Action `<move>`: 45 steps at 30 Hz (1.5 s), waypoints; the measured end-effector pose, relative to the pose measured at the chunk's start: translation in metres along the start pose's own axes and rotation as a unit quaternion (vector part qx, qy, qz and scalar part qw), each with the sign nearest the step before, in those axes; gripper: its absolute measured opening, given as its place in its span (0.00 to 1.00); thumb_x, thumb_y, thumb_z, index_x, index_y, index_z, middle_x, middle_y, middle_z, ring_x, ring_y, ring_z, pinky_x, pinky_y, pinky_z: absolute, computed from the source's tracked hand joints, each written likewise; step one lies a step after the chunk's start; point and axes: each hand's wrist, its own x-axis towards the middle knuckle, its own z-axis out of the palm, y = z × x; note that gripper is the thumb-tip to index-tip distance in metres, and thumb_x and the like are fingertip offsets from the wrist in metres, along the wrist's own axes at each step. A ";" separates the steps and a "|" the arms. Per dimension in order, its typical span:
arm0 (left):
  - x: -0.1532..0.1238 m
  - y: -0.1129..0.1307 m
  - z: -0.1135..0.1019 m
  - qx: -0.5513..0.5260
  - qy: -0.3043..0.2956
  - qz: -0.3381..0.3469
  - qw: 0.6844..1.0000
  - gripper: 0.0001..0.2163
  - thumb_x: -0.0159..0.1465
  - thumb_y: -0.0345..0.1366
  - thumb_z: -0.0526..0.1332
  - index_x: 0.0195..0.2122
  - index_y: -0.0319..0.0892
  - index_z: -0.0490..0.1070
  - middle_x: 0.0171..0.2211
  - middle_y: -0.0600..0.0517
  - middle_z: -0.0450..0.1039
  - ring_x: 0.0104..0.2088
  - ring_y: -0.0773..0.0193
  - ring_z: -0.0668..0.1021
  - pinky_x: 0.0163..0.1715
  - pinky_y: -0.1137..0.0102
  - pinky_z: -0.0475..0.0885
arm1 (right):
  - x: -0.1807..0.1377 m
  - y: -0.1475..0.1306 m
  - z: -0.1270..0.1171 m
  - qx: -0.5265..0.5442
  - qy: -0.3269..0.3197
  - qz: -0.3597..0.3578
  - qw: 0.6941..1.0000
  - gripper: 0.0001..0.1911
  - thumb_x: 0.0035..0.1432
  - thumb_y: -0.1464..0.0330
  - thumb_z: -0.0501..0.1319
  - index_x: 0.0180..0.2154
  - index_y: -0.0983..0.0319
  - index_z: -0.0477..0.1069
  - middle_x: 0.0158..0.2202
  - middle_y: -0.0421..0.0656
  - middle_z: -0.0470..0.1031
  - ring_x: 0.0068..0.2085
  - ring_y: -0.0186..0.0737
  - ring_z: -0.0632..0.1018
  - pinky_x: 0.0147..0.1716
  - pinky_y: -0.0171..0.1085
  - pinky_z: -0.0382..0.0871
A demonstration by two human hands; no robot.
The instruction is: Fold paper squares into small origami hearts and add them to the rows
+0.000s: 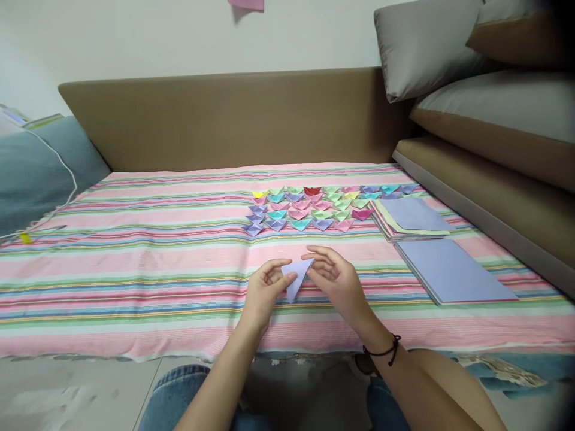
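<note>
My left hand (265, 288) and my right hand (335, 278) meet over the striped cloth (157, 263), both pinching a light purple paper (297, 276) folded into a downward-pointing triangle. The left thumb and fingers grip its left edge; the right fingers hold its upper right corner. A black cord bracelet circles my right wrist. Beyond my hands lie several small folded paper shapes (309, 208) in rows, in purple, teal, pink, green, yellow and red.
Two stacks of coloured paper sheets, purple on top, lie to the right (453, 269) (413, 216). Brown and grey cushions (494, 120) are piled at the right. A brown backboard (233, 117) runs behind. A white cable (63, 161) and teal bedding sit at the left.
</note>
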 end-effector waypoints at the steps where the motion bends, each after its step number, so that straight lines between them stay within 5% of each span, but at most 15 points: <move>1: -0.001 -0.001 0.002 -0.017 0.016 -0.002 1.000 0.16 0.45 0.34 0.70 0.36 0.38 0.74 0.26 0.54 0.73 0.24 0.72 0.73 0.25 0.77 0.67 | -0.003 -0.001 0.000 0.024 -0.003 0.030 0.999 0.19 0.46 0.70 0.64 0.44 0.62 0.69 0.39 0.46 0.76 0.36 0.39 0.78 0.36 0.38 0.74; 7: -0.005 -0.004 0.008 -0.089 0.045 -0.031 0.994 0.15 0.44 0.34 0.71 0.34 0.37 0.74 0.23 0.54 0.74 0.22 0.74 0.73 0.22 0.79 0.67 | -0.010 -0.008 0.001 0.105 -0.038 0.108 0.988 0.13 0.41 0.66 0.69 0.31 0.63 0.74 0.29 0.43 0.77 0.32 0.40 0.78 0.33 0.39 0.75; 18: -0.008 -0.004 0.008 -0.211 -0.039 -0.139 0.967 0.12 0.46 0.37 0.71 0.32 0.37 0.77 0.25 0.52 0.76 0.24 0.73 0.76 0.25 0.80 0.72 | -0.008 -0.008 -0.002 0.212 -0.035 0.151 0.965 0.12 0.39 0.66 0.71 0.29 0.62 0.76 0.26 0.40 0.77 0.28 0.35 0.77 0.30 0.35 0.73; 22: -0.009 -0.003 0.008 -0.215 -0.042 -0.145 0.965 0.13 0.45 0.38 0.72 0.31 0.38 0.77 0.21 0.54 0.74 0.20 0.75 0.74 0.21 0.83 0.70 | -0.008 -0.009 -0.003 0.175 0.003 0.094 0.980 0.09 0.40 0.67 0.70 0.26 0.61 0.73 0.26 0.40 0.76 0.28 0.35 0.76 0.29 0.34 0.72; 26: -0.009 -0.004 0.009 -0.121 0.039 -0.063 0.990 0.13 0.45 0.37 0.71 0.32 0.38 0.78 0.21 0.53 0.75 0.20 0.73 0.74 0.21 0.79 0.71 | -0.009 -0.010 -0.002 0.063 0.007 0.019 0.998 0.03 0.47 0.69 0.64 0.27 0.61 0.73 0.29 0.43 0.77 0.31 0.39 0.77 0.30 0.36 0.72; 31: -0.012 -0.001 0.009 0.009 0.109 0.078 0.991 0.11 0.48 0.35 0.69 0.34 0.40 0.78 0.29 0.51 0.79 0.25 0.67 0.77 0.27 0.72 0.75 | -0.011 -0.015 0.003 0.009 -0.057 -0.008 0.998 0.07 0.52 0.68 0.58 0.28 0.61 0.75 0.33 0.44 0.77 0.34 0.40 0.76 0.32 0.36 0.71; 38: -0.012 0.007 -0.001 0.159 0.042 0.212 0.963 0.04 0.53 0.33 0.66 0.31 0.44 0.79 0.34 0.49 0.78 0.36 0.61 0.78 0.35 0.70 0.76 | -0.009 -0.014 -0.001 0.070 -0.047 0.078 0.993 0.08 0.51 0.65 0.61 0.29 0.62 0.78 0.31 0.43 0.77 0.32 0.40 0.75 0.30 0.36 0.69; 45: -0.010 0.017 -0.006 0.174 -0.036 0.236 0.956 0.08 0.50 0.31 0.68 0.33 0.45 0.79 0.37 0.48 0.78 0.40 0.57 0.78 0.37 0.67 0.76 | -0.007 -0.013 -0.006 0.109 -0.059 0.116 0.985 0.11 0.45 0.61 0.65 0.28 0.62 0.78 0.27 0.43 0.76 0.28 0.37 0.74 0.28 0.36 0.67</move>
